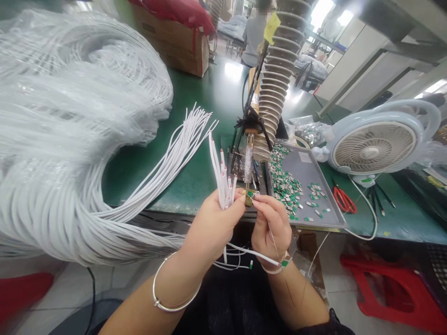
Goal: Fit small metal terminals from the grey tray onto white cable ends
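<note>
My left hand (216,221) is closed around a bunch of white cables (223,179) whose stripped ends point up, some showing reddish cores. Between finger and thumb, my right hand (270,228) pinches a thin solder wire (273,239) that trails down past the wrist. Both sets of fingertips meet at a small green circuit board (250,193), right under the tip of an upright soldering iron (248,158). Which fingers hold the board, I cannot tell. Below the hands, a white cable with a green end piece (285,263) crosses my right wrist.
A large bundle of white cables (70,139) covers the left side. On the right, a grey tray (314,165) holds many green-and-silver connectors (286,186). Beyond are red-handled pliers (344,200) and a fan (375,144). A ribbed hose (279,70) hangs beside the iron. A person (252,37) stands behind.
</note>
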Demonstrator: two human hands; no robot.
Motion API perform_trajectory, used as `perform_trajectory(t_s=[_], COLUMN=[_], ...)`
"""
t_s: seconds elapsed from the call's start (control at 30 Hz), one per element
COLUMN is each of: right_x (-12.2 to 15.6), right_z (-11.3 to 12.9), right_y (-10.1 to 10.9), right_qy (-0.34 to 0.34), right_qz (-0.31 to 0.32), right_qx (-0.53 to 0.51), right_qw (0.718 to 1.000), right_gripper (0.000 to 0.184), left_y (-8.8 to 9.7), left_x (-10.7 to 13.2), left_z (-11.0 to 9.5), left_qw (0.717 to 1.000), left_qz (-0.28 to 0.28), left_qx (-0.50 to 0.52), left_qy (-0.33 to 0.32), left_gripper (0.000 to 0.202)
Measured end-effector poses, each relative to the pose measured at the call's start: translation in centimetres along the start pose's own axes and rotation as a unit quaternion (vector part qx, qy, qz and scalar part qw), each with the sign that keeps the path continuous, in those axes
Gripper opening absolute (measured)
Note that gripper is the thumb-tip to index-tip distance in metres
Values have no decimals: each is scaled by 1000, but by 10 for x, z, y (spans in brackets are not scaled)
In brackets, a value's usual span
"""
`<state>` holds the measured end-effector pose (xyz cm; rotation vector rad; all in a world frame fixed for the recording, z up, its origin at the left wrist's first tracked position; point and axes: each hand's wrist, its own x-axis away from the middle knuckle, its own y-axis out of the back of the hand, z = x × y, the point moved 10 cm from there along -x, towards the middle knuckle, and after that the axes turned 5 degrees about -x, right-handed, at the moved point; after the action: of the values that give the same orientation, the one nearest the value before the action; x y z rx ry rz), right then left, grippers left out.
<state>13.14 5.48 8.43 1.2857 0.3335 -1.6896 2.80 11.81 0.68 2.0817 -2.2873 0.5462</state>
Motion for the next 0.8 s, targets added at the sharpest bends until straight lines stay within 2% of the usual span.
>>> perform_trajectory(t_s=[0.4,0.6,0.8], right_x=[6,11,8], right_z=[-4,-11,-7], right_y=[0,2,-2], right_qy=[-10,-29,-11], right_qz=[3,0,19], right_qx=[-14,-29,-26], right_qw=[1000,999,999], right_gripper=[31,33,31], left_y=[1,1,4], left_x=[-4,-3,-4], left_z=[7,12,11], left_qw=[1000,999,997], left_qz=[6,29,22], left_qx=[-6,-40,-69], left_qy=[2,-1,-7], left_gripper=[7,8,11])
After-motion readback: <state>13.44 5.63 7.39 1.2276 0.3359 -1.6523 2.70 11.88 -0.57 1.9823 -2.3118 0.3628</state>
